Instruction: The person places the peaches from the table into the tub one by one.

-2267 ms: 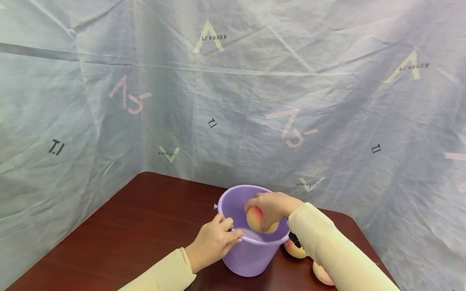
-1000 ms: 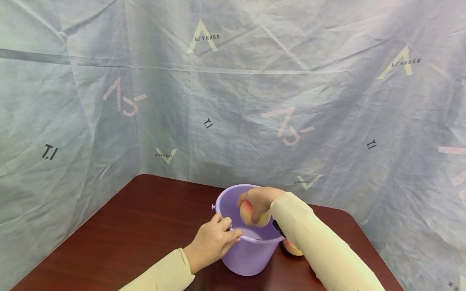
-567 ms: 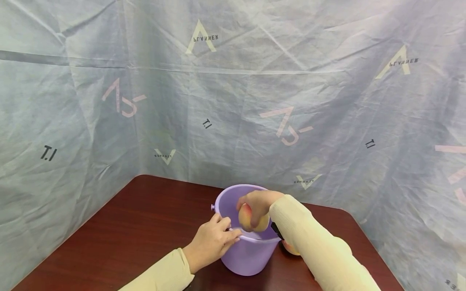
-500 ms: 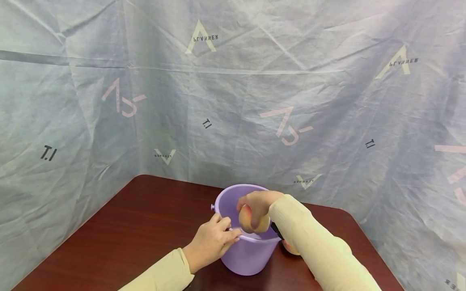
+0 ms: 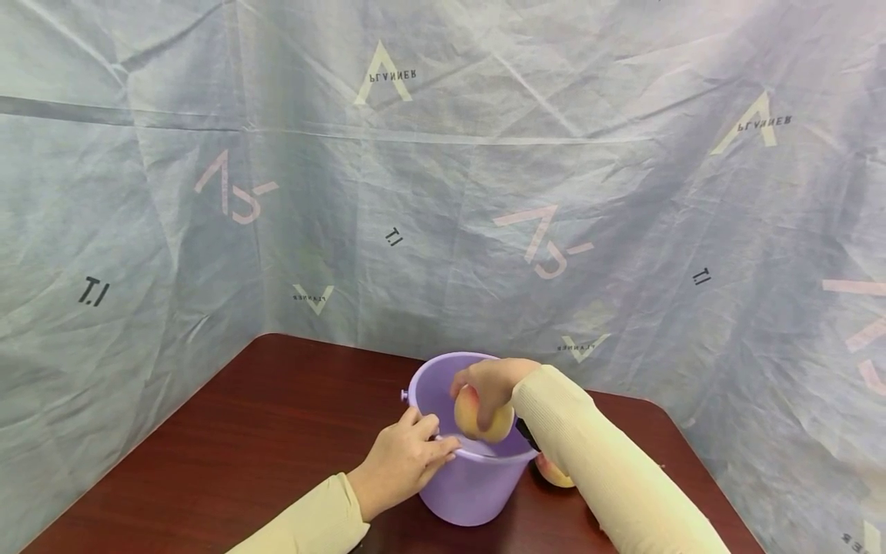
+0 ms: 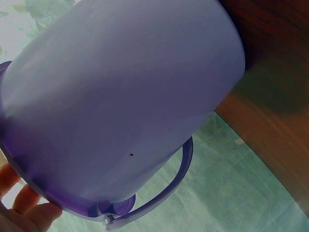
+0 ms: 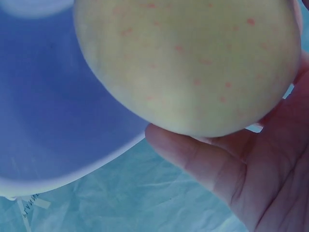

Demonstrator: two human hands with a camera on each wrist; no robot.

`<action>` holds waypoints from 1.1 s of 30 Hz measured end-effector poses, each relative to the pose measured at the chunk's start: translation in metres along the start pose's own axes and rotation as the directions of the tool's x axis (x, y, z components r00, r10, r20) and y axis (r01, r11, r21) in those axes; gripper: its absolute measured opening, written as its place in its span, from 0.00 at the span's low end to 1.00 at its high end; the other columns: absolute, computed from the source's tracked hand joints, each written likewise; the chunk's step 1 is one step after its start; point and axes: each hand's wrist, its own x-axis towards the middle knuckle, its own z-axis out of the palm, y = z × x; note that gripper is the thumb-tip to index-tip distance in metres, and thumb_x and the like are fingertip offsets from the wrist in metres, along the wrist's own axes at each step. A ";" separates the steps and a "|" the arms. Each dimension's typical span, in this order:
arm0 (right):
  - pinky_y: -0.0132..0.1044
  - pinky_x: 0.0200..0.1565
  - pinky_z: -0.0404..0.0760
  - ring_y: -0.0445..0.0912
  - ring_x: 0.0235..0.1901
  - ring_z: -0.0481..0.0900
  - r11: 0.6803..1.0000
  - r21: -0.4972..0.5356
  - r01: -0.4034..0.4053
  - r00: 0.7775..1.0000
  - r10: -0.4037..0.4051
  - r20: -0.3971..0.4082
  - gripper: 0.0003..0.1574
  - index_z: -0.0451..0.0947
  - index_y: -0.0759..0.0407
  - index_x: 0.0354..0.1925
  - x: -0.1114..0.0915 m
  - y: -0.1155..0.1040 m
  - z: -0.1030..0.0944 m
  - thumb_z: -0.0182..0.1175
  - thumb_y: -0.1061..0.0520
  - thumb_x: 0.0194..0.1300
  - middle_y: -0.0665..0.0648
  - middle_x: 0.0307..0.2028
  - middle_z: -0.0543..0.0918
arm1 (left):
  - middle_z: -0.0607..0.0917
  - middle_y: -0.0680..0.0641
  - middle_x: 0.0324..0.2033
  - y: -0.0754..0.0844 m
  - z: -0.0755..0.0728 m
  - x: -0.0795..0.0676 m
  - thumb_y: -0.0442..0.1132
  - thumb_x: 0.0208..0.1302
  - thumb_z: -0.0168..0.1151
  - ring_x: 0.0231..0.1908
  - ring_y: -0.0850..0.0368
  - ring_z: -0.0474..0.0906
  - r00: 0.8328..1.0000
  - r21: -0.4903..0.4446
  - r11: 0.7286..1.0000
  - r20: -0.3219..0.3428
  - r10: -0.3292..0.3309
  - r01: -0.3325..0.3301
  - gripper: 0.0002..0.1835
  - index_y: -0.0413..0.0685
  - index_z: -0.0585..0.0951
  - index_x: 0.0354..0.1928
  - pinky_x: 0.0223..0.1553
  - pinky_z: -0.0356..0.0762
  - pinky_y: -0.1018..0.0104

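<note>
1 peach (image 5: 469,417) is gripped from above by the right hand's (image 5: 493,385) curled fingers, within the rim (image 5: 484,458) of the bucket (image 5: 474,492), depth unclear; the near-left rim is held by the left hand (image 5: 400,465). 1 other peach (image 5: 552,471) is seen just beside.

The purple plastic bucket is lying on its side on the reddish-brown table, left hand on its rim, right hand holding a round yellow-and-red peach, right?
Not on its side: the head view shows the purple plastic bucket upright on the table, left hand on its rim, right hand holding the peach.
</note>
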 end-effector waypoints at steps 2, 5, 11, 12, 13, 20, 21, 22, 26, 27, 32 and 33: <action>0.38 0.48 0.76 0.41 0.42 0.74 1.000 0.000 0.005 1.000 -0.005 0.002 0.36 0.78 0.47 0.53 0.000 0.000 0.000 0.75 0.63 0.42 0.45 0.41 0.79 | 0.69 0.54 0.24 0.000 0.000 0.000 0.50 0.76 0.42 0.26 0.58 0.64 1.000 0.004 1.000 -0.001 0.004 -0.004 0.21 0.60 0.84 0.33 0.21 0.63 0.77; 0.38 0.48 0.76 0.41 0.42 0.74 1.000 0.003 0.000 1.000 0.000 0.000 0.36 0.78 0.45 0.51 -0.001 0.000 0.000 0.75 0.64 0.42 0.45 0.41 0.79 | 0.69 0.55 0.24 0.000 0.000 0.000 0.50 0.75 0.44 0.26 0.58 0.64 1.000 0.009 1.000 0.002 0.011 -0.011 0.18 0.60 0.84 0.33 0.22 0.63 0.78; 0.38 0.48 0.76 0.41 0.42 0.74 1.000 0.001 -0.001 1.000 0.001 0.007 0.35 0.78 0.45 0.50 -0.002 -0.001 0.000 0.75 0.63 0.42 0.45 0.40 0.79 | 0.68 0.55 0.24 -0.001 -0.001 0.001 0.51 0.74 0.45 0.26 0.58 0.64 1.000 0.021 1.000 0.010 0.016 -0.016 0.18 0.61 0.84 0.33 0.21 0.63 0.78; 0.38 0.48 0.76 0.41 0.42 0.74 1.000 -0.001 0.001 1.000 -0.001 0.008 0.35 0.78 0.45 0.51 -0.002 -0.001 0.000 0.75 0.63 0.42 0.45 0.40 0.79 | 0.67 0.55 0.24 -0.001 -0.001 0.001 0.51 0.74 0.46 0.26 0.58 0.64 1.000 0.019 1.000 0.010 0.015 -0.015 0.17 0.61 0.84 0.33 0.21 0.63 0.78; 0.38 0.48 0.76 0.41 0.42 0.74 1.000 -0.003 0.004 1.000 -0.004 0.008 0.36 0.78 0.46 0.51 -0.003 -0.001 0.000 0.75 0.63 0.42 0.45 0.40 0.79 | 0.67 0.55 0.23 -0.001 -0.001 0.001 0.51 0.73 0.47 0.26 0.58 0.64 1.000 0.020 1.000 0.009 0.015 -0.015 0.16 0.61 0.84 0.33 0.21 0.63 0.78; 0.37 0.44 0.75 0.41 0.40 0.73 1.000 -0.002 -0.005 1.000 0.005 0.005 0.35 0.78 0.46 0.51 -0.005 -0.003 -0.001 0.73 0.64 0.43 0.46 0.40 0.78 | 0.68 0.55 0.23 -0.001 -0.002 0.002 0.50 0.68 0.54 0.26 0.58 0.64 1.000 0.013 1.000 0.016 0.011 -0.011 0.11 0.61 0.85 0.33 0.21 0.63 0.79; 0.37 0.44 0.75 0.41 0.40 0.73 1.000 -0.005 -0.004 1.000 0.004 0.005 0.34 0.78 0.46 0.51 -0.005 -0.003 -0.002 0.73 0.64 0.44 0.47 0.41 0.78 | 0.68 0.55 0.23 0.000 -0.003 0.002 0.50 0.68 0.54 0.26 0.59 0.64 1.000 0.012 1.000 0.017 0.011 -0.012 0.11 0.61 0.85 0.33 0.21 0.63 0.79; 0.37 0.44 0.75 0.41 0.40 0.73 1.000 -0.010 -0.003 1.000 0.004 0.003 0.34 0.77 0.46 0.52 -0.006 -0.002 -0.003 0.73 0.64 0.44 0.47 0.42 0.78 | 0.68 0.55 0.24 0.000 -0.003 0.002 0.50 0.67 0.54 0.26 0.59 0.64 1.000 0.011 1.000 0.019 0.010 -0.010 0.11 0.61 0.85 0.33 0.21 0.63 0.80; 0.38 0.47 0.76 0.41 0.43 0.73 0.999 -0.024 0.022 1.000 -0.023 -0.013 0.35 0.77 0.47 0.53 -0.008 -0.001 -0.005 0.74 0.62 0.45 0.48 0.46 0.79 | 0.68 0.55 0.23 0.000 -0.004 0.002 0.50 0.68 0.52 0.26 0.59 0.64 1.000 0.013 1.000 0.024 0.006 -0.006 0.12 0.61 0.84 0.33 0.20 0.63 0.80; 0.39 0.47 0.76 0.41 0.43 0.74 0.999 -0.026 0.024 1.000 -0.024 -0.018 0.35 0.77 0.47 0.53 -0.008 0.000 -0.005 0.74 0.62 0.44 0.48 0.46 0.79 | 0.68 0.55 0.23 0.000 -0.004 0.002 0.50 0.70 0.51 0.25 0.59 0.64 1.000 0.013 1.000 0.024 0.006 -0.006 0.14 0.60 0.84 0.33 0.20 0.63 0.80; 0.39 0.47 0.76 0.42 0.43 0.74 0.999 -0.037 0.035 0.999 -0.037 -0.035 0.33 0.78 0.47 0.51 -0.010 0.004 -0.005 0.74 0.62 0.44 0.48 0.44 0.80 | 0.68 0.55 0.23 0.001 -0.004 0.002 0.51 0.76 0.42 0.25 0.60 0.63 1.000 0.009 1.000 0.020 0.007 -0.007 0.21 0.61 0.85 0.33 0.20 0.61 0.80; 0.39 0.47 0.76 0.42 0.42 0.74 0.999 -0.037 0.036 0.999 -0.037 -0.036 0.33 0.78 0.47 0.51 -0.010 0.004 -0.004 0.74 0.62 0.44 0.48 0.43 0.79 | 0.68 0.55 0.23 0.001 -0.004 0.002 0.51 0.76 0.41 0.24 0.60 0.62 1.000 0.011 1.000 0.018 0.008 -0.009 0.22 0.61 0.85 0.33 0.20 0.61 0.80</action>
